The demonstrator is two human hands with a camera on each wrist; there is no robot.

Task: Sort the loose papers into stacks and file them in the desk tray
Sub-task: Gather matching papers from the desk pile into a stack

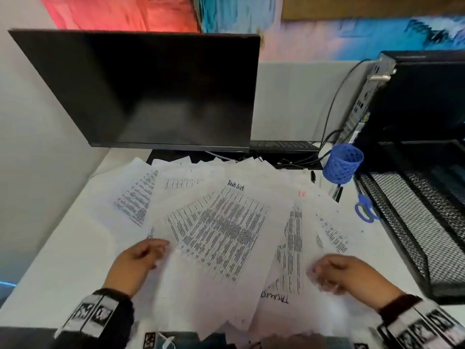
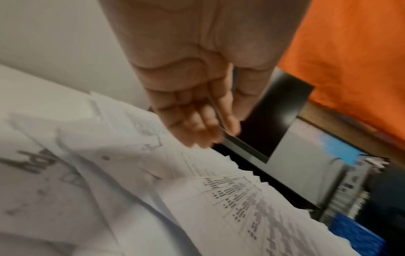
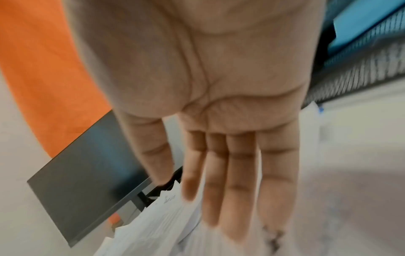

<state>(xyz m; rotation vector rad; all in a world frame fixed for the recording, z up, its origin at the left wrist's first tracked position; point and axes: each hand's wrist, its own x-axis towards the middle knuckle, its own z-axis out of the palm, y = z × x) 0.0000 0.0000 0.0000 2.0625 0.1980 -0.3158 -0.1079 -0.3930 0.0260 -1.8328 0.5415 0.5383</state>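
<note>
You're hovering both hands over the loose papers [image 1: 221, 230]: left hand [image 1: 137, 260] loosely open, right hand [image 1: 344, 273] flat, fingers straight, gripping nothing; desk tray [image 1: 412, 222] sitting alongside.

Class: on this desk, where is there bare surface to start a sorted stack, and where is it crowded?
Bare desk shows left of the spread papers, beside the left hand and the wall. A narrower strip lies between the papers and the mesh tray, near the right hand. It is crowded around the blue cup, scissors and cables under the monitor.
</note>
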